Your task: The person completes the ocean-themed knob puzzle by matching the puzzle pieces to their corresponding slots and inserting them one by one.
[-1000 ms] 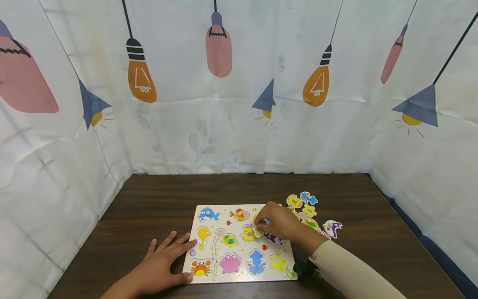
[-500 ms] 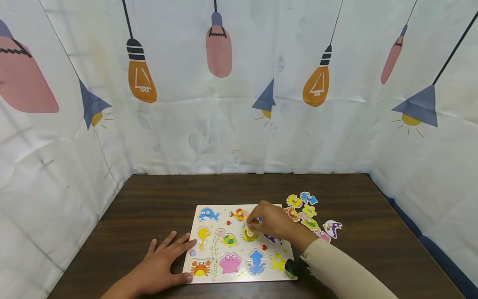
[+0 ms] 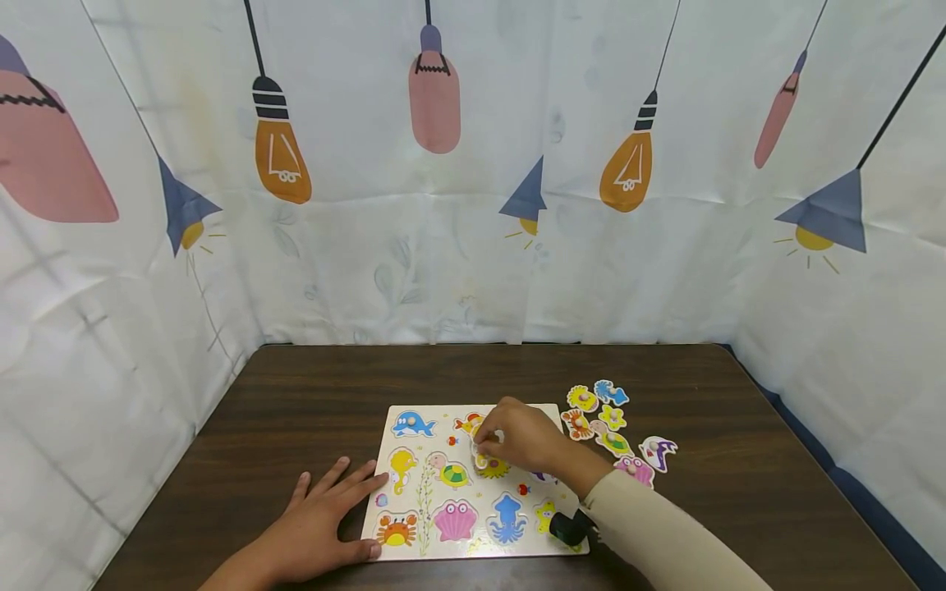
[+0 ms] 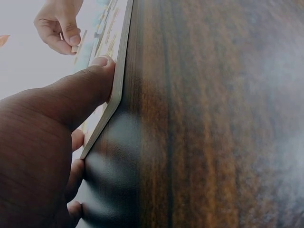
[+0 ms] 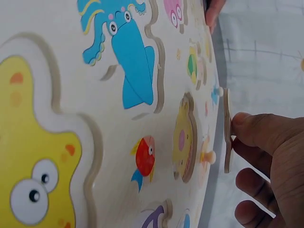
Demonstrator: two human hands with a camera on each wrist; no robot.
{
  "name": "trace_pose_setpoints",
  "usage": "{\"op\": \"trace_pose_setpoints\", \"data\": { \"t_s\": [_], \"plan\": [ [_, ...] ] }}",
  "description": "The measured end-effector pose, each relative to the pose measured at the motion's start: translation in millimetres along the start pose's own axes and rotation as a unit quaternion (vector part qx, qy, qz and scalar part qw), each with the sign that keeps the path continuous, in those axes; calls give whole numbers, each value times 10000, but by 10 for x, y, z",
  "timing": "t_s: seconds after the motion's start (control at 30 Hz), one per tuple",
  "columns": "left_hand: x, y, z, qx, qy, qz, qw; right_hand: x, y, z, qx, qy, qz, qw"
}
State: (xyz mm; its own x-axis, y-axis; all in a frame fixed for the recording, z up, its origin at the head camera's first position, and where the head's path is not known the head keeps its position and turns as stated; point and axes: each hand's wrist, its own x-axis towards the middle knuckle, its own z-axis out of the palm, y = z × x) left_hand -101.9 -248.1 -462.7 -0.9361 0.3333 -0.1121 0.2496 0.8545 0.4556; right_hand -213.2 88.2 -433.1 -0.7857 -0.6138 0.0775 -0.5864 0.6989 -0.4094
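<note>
My right hand point(image 3: 523, 433) pinches a thin wooden puzzle piece point(image 5: 227, 135) between thumb and fingertips, above the middle of a sea-animal peg puzzle board point(image 3: 443, 416). The right wrist view shows that piece edge-on, apart from the board; its picture is mostly hidden. My left hand point(image 3: 318, 521) lies with spread fingers at the board's left edge, and its thumb point(image 4: 97, 76) presses on the near left corner. Knobbed whale point(image 3: 412, 424) and fish point(image 3: 469, 422) pieces sit in the back row. A printed seahorse recess point(image 3: 402, 468) lies at left.
Right of the board lie several loose pieces, among them a crab point(image 3: 577, 424), a turtle point(image 3: 613, 441), a pink shell point(image 3: 636, 470) and a purple-and-white fish point(image 3: 658, 451). The dark wooden table point(image 3: 332, 377) ends at a patterned curtain point(image 3: 458, 271).
My right hand has moved left across the board with the puzzle piece, from near the yellow recess toward the turtle recess. My left hand has stayed put.
</note>
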Motion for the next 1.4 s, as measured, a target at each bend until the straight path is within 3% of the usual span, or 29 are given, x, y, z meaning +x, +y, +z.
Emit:
{"op": "trace_pose_setpoints", "data": {
  "t_s": [0.73,1.4],
  "plan": [
    [-10,25,-27,-25,-56,-33,10000,136,-162,136,3,73,-462,9989],
    [-24,31,-27,-105,-42,-8,9999,293,-369,266,3,-79,-341,9994]
  ]
}}
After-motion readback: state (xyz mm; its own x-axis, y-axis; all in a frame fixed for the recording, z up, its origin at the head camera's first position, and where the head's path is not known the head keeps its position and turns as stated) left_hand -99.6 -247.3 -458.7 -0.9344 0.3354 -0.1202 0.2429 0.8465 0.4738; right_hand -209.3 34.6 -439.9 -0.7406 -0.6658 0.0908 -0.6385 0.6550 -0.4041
